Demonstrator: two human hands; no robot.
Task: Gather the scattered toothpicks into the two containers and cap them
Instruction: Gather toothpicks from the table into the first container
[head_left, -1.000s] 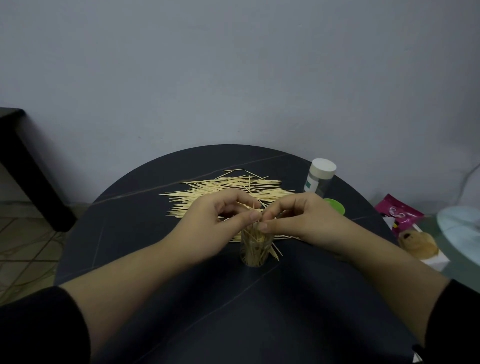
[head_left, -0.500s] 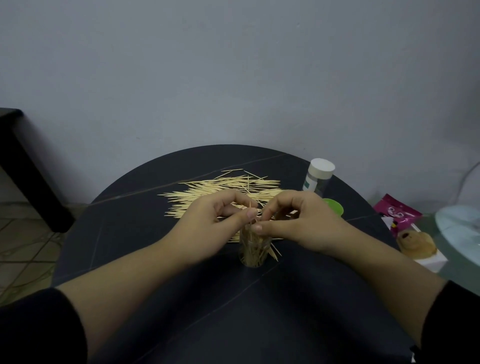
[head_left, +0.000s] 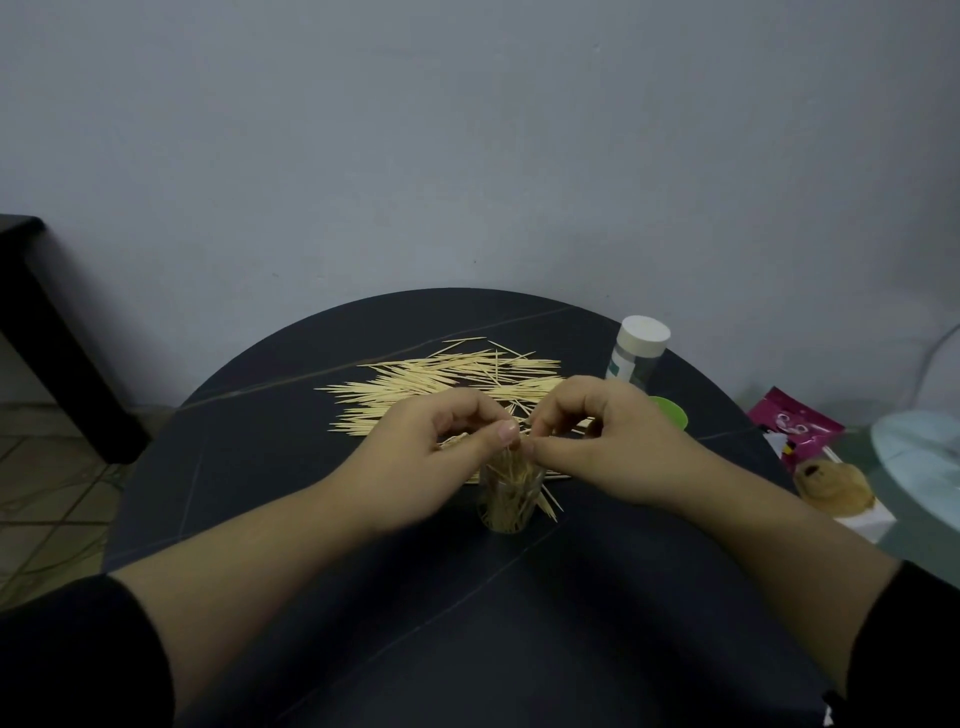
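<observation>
Little changed in the last sec: left hand (head_left: 436, 457) & right hand (head_left: 608, 441) stay over the open container (head_left: 511, 501), centre of table (head_left: 311, 519). Each grip pinches the toothpick bundle (head_left: 511, 465) at its mouth. Loose toothpicks (head_left: 431, 384) beyond look untouched. Capped container (head_left: 636, 353) + green cap (head_left: 672, 413) sit far right. Prob. mid-fill; capping not due yet.

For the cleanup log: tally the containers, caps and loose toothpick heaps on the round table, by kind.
Containers: 2, the clear container in front and the capped container at the back
Caps: 2, the white cap fitted on, the green cap lying loose
Heaps: 1, the toothpick heap
Total: 5
</observation>
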